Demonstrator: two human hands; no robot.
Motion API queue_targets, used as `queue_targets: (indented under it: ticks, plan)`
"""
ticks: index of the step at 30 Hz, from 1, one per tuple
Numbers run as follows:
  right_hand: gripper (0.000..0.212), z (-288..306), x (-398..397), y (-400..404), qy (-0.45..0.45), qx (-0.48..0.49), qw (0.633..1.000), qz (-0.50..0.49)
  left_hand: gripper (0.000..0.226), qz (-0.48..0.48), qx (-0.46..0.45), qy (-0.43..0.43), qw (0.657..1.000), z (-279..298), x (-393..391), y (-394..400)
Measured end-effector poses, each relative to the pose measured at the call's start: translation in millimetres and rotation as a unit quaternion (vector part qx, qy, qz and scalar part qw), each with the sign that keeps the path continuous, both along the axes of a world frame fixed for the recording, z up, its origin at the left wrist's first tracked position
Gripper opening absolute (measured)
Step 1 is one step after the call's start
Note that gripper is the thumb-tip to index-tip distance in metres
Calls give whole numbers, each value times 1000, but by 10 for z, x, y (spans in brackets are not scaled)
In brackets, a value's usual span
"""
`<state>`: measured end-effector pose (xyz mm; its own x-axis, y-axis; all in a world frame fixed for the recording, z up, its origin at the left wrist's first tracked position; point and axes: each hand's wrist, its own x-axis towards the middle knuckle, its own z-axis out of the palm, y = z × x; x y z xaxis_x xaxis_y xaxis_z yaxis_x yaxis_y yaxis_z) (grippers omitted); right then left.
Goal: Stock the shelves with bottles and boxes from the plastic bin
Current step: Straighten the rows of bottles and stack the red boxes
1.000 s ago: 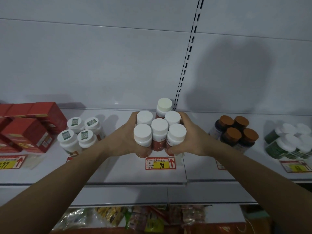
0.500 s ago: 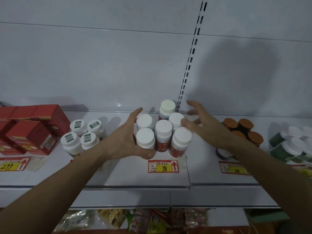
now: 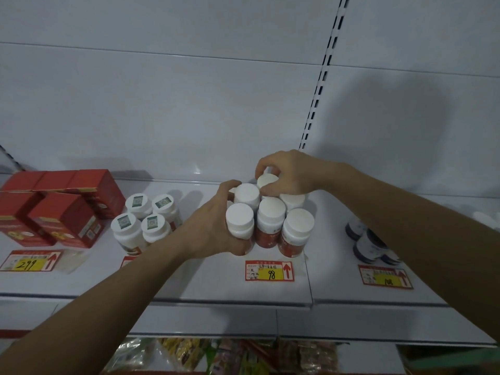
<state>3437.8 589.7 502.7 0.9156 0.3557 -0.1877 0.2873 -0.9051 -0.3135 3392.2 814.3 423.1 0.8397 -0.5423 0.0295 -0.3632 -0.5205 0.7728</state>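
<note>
From the head view, the left hand (image 3: 213,228) wraps the left side of a cluster of white-capped red bottles (image 3: 270,223) on the shelf (image 3: 216,282), thumb curled under the front-left one. The right hand (image 3: 286,171) pinches the rearmost bottle's cap (image 3: 266,181) from above. Red boxes (image 3: 62,207) sit well left of both hands.

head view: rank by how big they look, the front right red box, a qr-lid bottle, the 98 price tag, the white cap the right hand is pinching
1. Front right red box, clearly largest.
2. QR-lid bottle and 98 price tag: look alike in extent, not ranked.
3. White cap pinched by the right hand: smallest, though partly covered and farther back.
</note>
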Motion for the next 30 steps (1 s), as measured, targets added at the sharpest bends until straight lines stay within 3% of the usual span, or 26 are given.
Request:
queue_targets:
  ticks: [10, 19, 25, 30]
  plan:
    - [33, 27, -86, -36, 9, -15, 1000, -3, 131, 5, 1, 20, 1000, -83, 30, -114]
    - [33, 29, -136, -24, 23, 3, 1000, -17, 139, 23, -27, 15, 999, -170, 109, -104]
    - [50, 72, -321, -272, -6, 96, 992, -80, 125, -6, -39, -11, 999, -297, 90, -67]
    - [120, -102, -893, -603, 13, 206, 968, -139, 123, 11, -47, -8, 999, -387, 80, -24]
